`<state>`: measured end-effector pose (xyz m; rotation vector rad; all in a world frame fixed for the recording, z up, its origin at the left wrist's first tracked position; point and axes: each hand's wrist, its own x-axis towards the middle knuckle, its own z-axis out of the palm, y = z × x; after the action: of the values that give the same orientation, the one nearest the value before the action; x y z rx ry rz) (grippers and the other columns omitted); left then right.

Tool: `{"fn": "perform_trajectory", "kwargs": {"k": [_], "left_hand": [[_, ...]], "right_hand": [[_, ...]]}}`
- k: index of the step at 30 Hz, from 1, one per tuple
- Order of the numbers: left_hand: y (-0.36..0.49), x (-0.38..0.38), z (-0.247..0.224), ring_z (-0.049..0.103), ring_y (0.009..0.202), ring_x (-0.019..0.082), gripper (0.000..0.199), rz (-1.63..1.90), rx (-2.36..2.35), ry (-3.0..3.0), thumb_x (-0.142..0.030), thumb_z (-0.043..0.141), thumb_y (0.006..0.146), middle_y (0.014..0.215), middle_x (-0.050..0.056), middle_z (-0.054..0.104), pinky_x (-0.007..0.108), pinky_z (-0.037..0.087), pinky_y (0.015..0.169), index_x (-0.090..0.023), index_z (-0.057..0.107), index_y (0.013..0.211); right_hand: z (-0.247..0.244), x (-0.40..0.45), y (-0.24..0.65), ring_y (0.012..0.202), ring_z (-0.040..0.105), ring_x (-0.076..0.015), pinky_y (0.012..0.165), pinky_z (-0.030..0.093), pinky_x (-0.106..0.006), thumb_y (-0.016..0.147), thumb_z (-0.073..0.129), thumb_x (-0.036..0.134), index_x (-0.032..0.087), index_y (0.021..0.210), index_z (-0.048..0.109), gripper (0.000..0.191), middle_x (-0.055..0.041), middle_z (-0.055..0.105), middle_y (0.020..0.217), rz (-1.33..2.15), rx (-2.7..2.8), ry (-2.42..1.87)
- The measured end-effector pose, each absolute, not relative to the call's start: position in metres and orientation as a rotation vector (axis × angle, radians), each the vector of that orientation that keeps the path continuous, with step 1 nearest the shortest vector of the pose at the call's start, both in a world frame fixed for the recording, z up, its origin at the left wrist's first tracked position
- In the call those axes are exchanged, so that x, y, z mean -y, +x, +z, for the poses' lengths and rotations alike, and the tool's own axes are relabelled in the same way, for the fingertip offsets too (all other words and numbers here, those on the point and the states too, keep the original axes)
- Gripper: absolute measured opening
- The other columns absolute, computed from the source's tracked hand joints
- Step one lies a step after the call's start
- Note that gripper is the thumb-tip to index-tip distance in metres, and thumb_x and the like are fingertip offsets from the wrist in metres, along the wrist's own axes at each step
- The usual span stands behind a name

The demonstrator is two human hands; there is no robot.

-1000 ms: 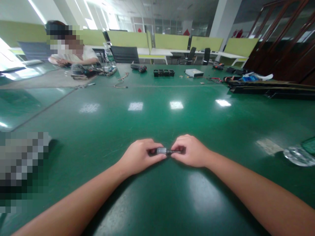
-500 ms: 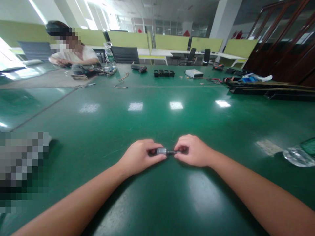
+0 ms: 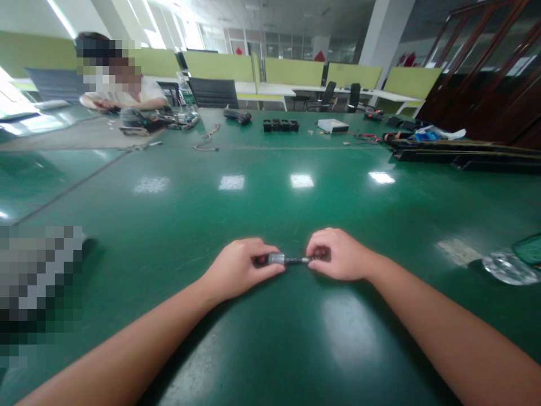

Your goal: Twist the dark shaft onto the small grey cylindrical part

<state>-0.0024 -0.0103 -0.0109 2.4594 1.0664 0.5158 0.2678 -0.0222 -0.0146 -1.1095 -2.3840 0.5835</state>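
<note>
Between my hands lies a slim tool (image 3: 276,259) with a grey cylindrical body and a thin dark shaft, held level just above or on the green table (image 3: 253,220); its exact kind cannot be made out. My left hand (image 3: 239,265) is closed round the grey body, thumb and fingers on either side. On the right, the fingertips of my right hand (image 3: 340,256) pinch the far end of the thin shaft (image 3: 296,260), and the tip is hidden in the fingers.
A clear plastic bottle (image 3: 509,268) lies at the right edge, and a blurred-out grey object (image 3: 38,270) at the left. Along the far side are a black part (image 3: 281,125), a silver box (image 3: 332,126), a cable (image 3: 207,138) and long dark strips (image 3: 465,155). Another person (image 3: 122,96) sits far left.
My right hand has slid slightly right, away from my left hand, and more of the thin shaft shows between them. My left hand stays in place on the grey body.
</note>
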Motion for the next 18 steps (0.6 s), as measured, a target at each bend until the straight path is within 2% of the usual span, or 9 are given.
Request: {"fn": "perform_trajectory", "kwargs": {"k": [8,18], "left_hand": [[-0.002,0.0114,-0.0091,0.059,0.067,0.014,0.029,0.531,-1.064,2.448,-0.049,0.066,0.088,0.075,0.001,0.067,0.023,0.041,0.062,-0.025,0.078,0.101],[-0.0023,0.0107,-0.0102,0.06,0.068,0.014,0.029,0.531,-1.068,2.442,-0.049,0.067,0.088,0.077,0.001,0.067,0.022,0.041,0.063,-0.025,0.077,0.102]], "right_hand": [[-0.0132,0.0203,0.2721,0.063,0.055,-0.0115,0.063,0.041,-0.025,0.071,0.074,0.014,0.018,0.077,0.069,0.008,0.0014,0.062,0.07,0.562,2.365,-1.117],[-0.015,0.0202,0.2712,0.065,0.057,-0.0127,0.068,0.043,-0.027,0.072,0.075,0.018,0.018,0.076,0.07,0.006,0.0006,0.064,0.07,0.568,2.372,-1.102]]}}
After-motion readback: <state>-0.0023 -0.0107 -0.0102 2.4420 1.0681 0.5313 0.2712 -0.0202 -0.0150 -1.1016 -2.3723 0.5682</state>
